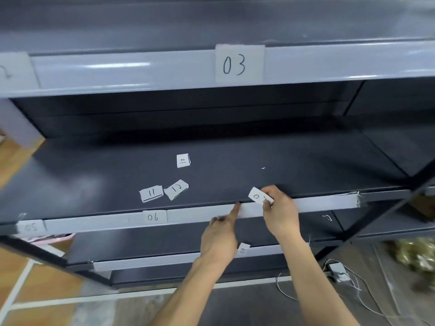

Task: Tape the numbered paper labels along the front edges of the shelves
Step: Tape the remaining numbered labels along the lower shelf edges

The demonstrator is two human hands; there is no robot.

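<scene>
My right hand (279, 205) pinches a label (259, 196); left hand (220, 236), forefinger out, marks the shelf edge (202, 214). Next: press it flat, level.

Shelf front edge (317, 203): painted metal, pale grey, smooth, semi-gloss. Upper shelf edge (141, 69): same painted metal, glossier, bright streaked reflections. Shelf deck (94, 180): dark grey, matt, smooth, faint dull sheen at left. Label "03" (239, 63): matt white paper under a slightly shiny clear film. Loose labels "11" (151, 193) and "12" (177, 189): plain matt paper, black ink. Floor (47, 285): wood-look boards, orange-brown, low sheen.
</scene>
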